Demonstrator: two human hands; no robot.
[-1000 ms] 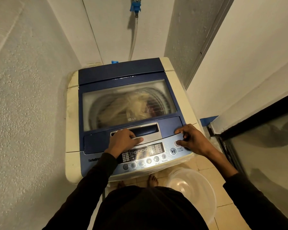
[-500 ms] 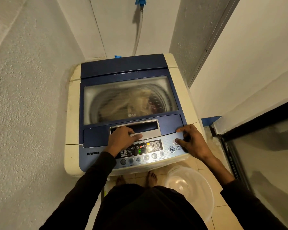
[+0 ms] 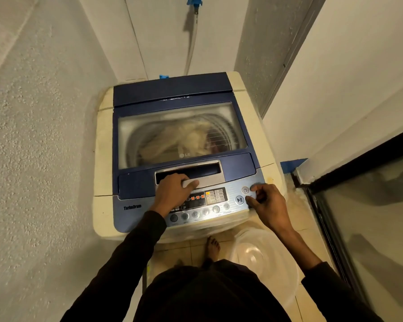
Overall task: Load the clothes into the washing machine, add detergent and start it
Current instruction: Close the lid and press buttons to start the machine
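Note:
The blue and cream top-load washing machine [image 3: 105,159] stands in front of me with its lid [image 3: 172,89] closed. Through the lid window I see pale cream clothes [image 3: 191,138] and a dark red piece [image 3: 215,145] in the drum. My left hand [image 3: 172,194] lies on the silver lid handle [image 3: 205,180], fingers curled into its recess and thumb along its edge. My right hand [image 3: 269,205] holds nothing; its fingertips sit beside the power button [image 3: 245,190] and the start/pause button [image 3: 239,200]. Orange and red indicators are lit on the control display [image 3: 197,198].
A clear plastic basin [image 3: 261,259] sits on the tiled floor at my right, next to my bare foot [image 3: 213,245]. A dark-framed glass door [image 3: 370,217] is at the right. Rough walls close in on both sides. A hose hangs from a blue tap [image 3: 194,1] behind the machine.
The display was dark, then showed a green F, and now shows several orange and red indicators. My right fingers have drawn slightly off the power button. My left hand stays on the handle.

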